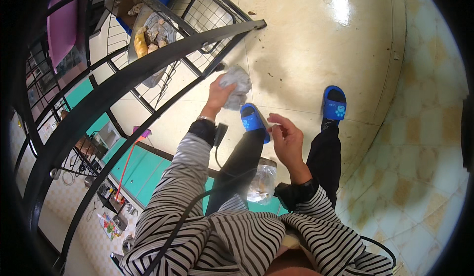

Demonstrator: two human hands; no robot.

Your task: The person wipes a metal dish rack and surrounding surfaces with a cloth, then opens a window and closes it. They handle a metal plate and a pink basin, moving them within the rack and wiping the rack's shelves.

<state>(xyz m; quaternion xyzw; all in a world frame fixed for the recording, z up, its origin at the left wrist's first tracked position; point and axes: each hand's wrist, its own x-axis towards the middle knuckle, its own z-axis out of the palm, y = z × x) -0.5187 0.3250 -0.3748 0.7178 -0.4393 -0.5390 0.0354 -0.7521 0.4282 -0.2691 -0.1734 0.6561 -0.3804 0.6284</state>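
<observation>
My left hand [218, 94] grips a crumpled grey cloth [237, 87], held out beside the lower corner of a black metal rack [159, 59]. Part of the cloth hangs below my fingers, near the toe of a blue slipper [253, 118]. On the other side, my right hand [287, 137] is raised between my legs with its fingers curled and slightly apart; nothing shows in it. A clear plastic bag [262, 187] with contents I cannot make out is behind that hand, in front of a green cabinet.
Ginger-like roots and a yellow item lie in an oval tray [152, 46] on the rack, near a wire basket [209, 18]. A pink plastic item [63, 24] is at the upper left. Dark debris [270, 74] dots the tiled floor. A tiled wall [422, 146] borders the right.
</observation>
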